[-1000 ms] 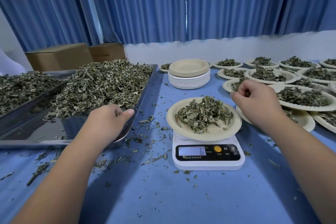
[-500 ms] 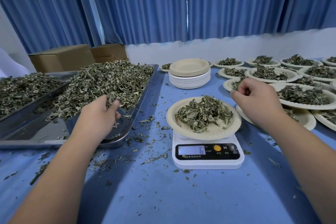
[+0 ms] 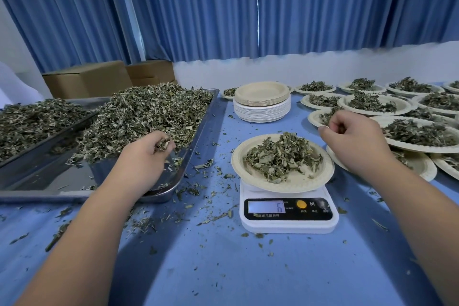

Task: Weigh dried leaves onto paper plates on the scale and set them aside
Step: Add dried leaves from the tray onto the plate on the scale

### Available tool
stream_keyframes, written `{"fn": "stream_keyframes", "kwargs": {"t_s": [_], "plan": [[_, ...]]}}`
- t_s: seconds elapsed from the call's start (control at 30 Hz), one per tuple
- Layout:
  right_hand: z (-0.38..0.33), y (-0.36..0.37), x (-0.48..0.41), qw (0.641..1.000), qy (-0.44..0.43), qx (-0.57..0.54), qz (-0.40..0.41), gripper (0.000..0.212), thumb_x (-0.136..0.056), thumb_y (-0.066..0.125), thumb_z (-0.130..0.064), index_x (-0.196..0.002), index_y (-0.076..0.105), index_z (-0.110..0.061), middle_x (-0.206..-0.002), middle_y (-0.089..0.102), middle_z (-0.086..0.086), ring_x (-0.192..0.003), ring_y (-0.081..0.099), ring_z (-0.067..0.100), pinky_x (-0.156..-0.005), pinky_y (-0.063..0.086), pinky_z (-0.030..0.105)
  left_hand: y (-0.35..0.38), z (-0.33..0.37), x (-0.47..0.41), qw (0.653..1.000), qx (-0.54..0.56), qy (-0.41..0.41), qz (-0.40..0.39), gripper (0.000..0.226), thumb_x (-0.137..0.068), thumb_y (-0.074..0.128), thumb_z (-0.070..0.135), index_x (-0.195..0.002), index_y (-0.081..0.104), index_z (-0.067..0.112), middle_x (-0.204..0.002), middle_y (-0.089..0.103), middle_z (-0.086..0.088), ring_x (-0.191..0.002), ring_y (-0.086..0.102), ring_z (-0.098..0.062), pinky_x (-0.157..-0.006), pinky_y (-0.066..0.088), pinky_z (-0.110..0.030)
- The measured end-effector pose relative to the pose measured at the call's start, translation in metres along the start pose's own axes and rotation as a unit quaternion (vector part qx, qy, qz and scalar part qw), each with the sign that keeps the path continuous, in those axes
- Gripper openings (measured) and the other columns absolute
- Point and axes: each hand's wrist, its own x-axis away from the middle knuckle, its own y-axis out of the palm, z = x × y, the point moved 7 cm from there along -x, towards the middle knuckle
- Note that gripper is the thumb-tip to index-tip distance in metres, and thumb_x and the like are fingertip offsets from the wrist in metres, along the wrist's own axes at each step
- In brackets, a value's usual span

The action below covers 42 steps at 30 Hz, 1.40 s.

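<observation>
While the left hand (image 3: pixel 146 156) is held over the near corner of the metal tray (image 3: pixel 161 197), a small clump of dried leaves (image 3: pixel 162 144) is gripped between its curled fingers and thumb. The clump is held at the foot of the big heap (image 3: pixel 149 112) piled in that tray, and loose bits are seen just under the fingertips.

The right hand (image 3: pixel 352 146) is held in the air just to the right of the paper plate (image 3: pixel 298 185) that sits on the white scale (image 3: pixel 288 225). Its fingers are curled in toward the palm, and whether anything is pinched in them cannot be told. The hand is kept apart from the plate's rim. A mound of leaves (image 3: pixel 280 156) is spread across the middle of that plate, and a 6 is shown on the display (image 3: pixel 267 207).

Behind the scale, a stack of empty plates (image 3: pixel 262 107) is set on the blue table (image 3: pixel 248 268). To the right, many filled plates (image 3: pixel 372 104) are laid out, some overlapping. Leaf crumbs (image 3: pixel 213 216) are scattered over the table between tray and scale. A second tray (image 3: pixel 32 122) of leaves is placed at the far left.
</observation>
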Motion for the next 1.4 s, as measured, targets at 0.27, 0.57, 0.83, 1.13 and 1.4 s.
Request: {"fn": "stream_keyframes", "kwargs": {"t_s": [0.27, 0.57, 0.83, 1.13, 1.4], "plan": [[-0.006, -0.001, 0.0, 1.0, -0.006, -0.007, 0.0, 0.033, -0.084, 0.064, -0.015, -0.059, 0.043, -0.015, -0.051, 0.041, -0.006, -0.047, 0.036, 0.007, -0.049, 0.03, 0.027, -0.009, 0.019, 0.008, 0.998, 0.046, 0.012, 0.043, 0.05, -0.097, 0.041, 0.052, -0.072, 0.061, 0.014, -0.064, 0.064, -0.012, -0.05, 0.05, -0.019, -0.052, 0.038, -0.029], [-0.008, -0.001, 0.001, 1.0, -0.018, -0.021, -0.004, 0.036, -0.085, 0.063, -0.013, -0.058, 0.04, -0.017, -0.051, 0.039, -0.007, -0.049, 0.033, 0.009, -0.05, 0.029, 0.028, 0.018, 0.105, -0.006, 0.968, 0.241, 0.065, -0.027, 0.037, -0.099, 0.045, 0.041, -0.073, 0.059, 0.018, -0.051, 0.051, 0.013, -0.04, 0.042, -0.002, -0.045, 0.036, -0.02], [-0.008, 0.004, 0.002, 0.999, -0.023, -0.038, -0.017, 0.034, -0.083, 0.063, -0.014, -0.058, 0.04, -0.016, -0.049, 0.038, -0.008, -0.047, 0.031, 0.008, -0.051, 0.03, 0.028, 0.077, 0.176, -0.021, 0.96, 0.105, 0.172, -0.197, 0.019, -0.097, 0.054, 0.036, -0.097, 0.063, 0.019, -0.075, 0.059, 0.002, -0.059, 0.052, -0.01, -0.049, 0.043, -0.018], [-0.008, 0.008, -0.001, 0.998, -0.046, -0.029, -0.009, 0.036, -0.082, 0.063, -0.015, -0.057, 0.037, -0.019, -0.05, 0.037, -0.007, -0.049, 0.036, 0.007, -0.046, 0.03, 0.018, 0.074, 0.16, -0.012, 0.95, 0.136, 0.194, -0.205, 0.021, -0.094, 0.047, 0.051, -0.112, 0.057, 0.045, -0.113, 0.062, 0.021, -0.099, 0.063, 0.001, -0.091, 0.05, -0.031], [-0.005, 0.006, -0.001, 0.999, -0.039, -0.035, -0.007, 0.034, -0.084, 0.063, -0.015, -0.059, 0.04, -0.016, -0.049, 0.037, -0.007, -0.047, 0.035, 0.007, -0.048, 0.03, 0.025, 0.046, 0.1, -0.003, 0.965, 0.236, 0.112, -0.003, 0.019, -0.097, 0.051, 0.027, -0.091, 0.068, 0.032, -0.09, 0.07, 0.007, -0.073, 0.066, -0.015, -0.063, 0.051, -0.029]]}}
